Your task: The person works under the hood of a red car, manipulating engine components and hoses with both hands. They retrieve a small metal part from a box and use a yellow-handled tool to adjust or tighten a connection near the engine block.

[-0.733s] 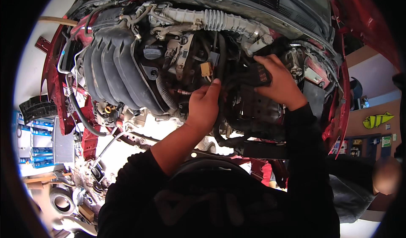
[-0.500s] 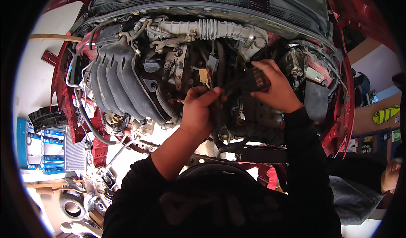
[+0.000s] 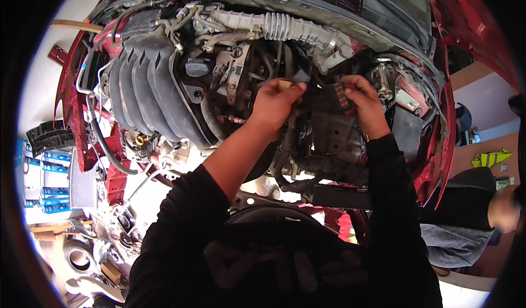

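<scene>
My left hand [image 3: 274, 108] is closed over the engine bay, thumb against fingers. A small tan wire connector [image 3: 284, 85] pokes out above its fingers, most of it hidden by them. Just beyond the thumb tip is a grey connector [image 3: 301, 77]; whether the hand touches it is hard to see. To the right, my right hand [image 3: 366, 104] grips the right side of a dark block [image 3: 341, 96] with a row of reddish-brown pieces along its face. Dark wiring runs in the shadow between the two hands.
A black ribbed engine cover [image 3: 145, 89] lies left, with a grey corrugated air duct [image 3: 279, 26] behind the hands. Red bodywork [image 3: 442, 116] edges the bay at right. Another person [image 3: 466, 220] is at the far right. A tyre [image 3: 79, 257] and loose parts lie lower left.
My left hand has moved up and right, its fingers now over the tan connector that stood exposed before. My right hand's fingers have curled in around the block. The view has tilted slightly.
</scene>
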Motion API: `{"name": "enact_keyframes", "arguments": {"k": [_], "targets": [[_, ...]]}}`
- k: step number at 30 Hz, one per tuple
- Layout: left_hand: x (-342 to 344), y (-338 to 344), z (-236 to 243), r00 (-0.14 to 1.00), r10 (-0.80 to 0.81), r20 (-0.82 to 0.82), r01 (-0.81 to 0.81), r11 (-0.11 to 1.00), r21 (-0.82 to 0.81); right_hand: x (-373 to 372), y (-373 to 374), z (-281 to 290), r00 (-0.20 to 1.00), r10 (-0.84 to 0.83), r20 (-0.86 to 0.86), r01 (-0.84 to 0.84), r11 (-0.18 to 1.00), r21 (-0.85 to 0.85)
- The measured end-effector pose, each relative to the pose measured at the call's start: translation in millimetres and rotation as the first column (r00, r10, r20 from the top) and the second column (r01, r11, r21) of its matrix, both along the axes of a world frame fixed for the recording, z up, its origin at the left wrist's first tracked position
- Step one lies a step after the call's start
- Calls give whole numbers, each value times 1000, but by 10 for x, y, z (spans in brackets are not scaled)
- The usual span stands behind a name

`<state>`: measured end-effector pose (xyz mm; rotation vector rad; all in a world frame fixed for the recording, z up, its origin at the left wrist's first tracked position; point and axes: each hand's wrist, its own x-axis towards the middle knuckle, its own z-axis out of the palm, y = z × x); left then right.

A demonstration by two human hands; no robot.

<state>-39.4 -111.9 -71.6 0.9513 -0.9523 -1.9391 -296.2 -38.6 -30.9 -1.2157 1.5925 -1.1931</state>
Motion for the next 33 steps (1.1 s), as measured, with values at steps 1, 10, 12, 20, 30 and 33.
{"name": "enact_keyframes", "arguments": {"k": [1, 10, 12, 20, 30, 33], "targets": [[-27, -25, -30, 998, -29, 58, 33, 997, -63, -43, -8, -36, 1000, 2, 29, -2, 1000, 8], [-203, -151, -73, 841, 12, 541, 308, 813, -495, -272, -139, -285, 978, 42, 202, -30, 998, -63], [-209, -157, -76, 829, 33, 558, 316, 796, -517, -255, -145, -279, 987, 11, 163, -2, 998, -55], [-217, -239, -159, 846, 6, 532, 343, 758, -555, -150, -155, -246, 992, -1, 125, 11, 997, -81], [-243, -192, -163, 828, 23, 560, 377, 716, -588, -162, -153, -235, 988, 35, 149, -21, 996, -89], [-252, -155, -168, 840, 24, 542, 353, 736, -578, -160, -147, -211, 991, 37, 125, -29, 997, -68]]}}
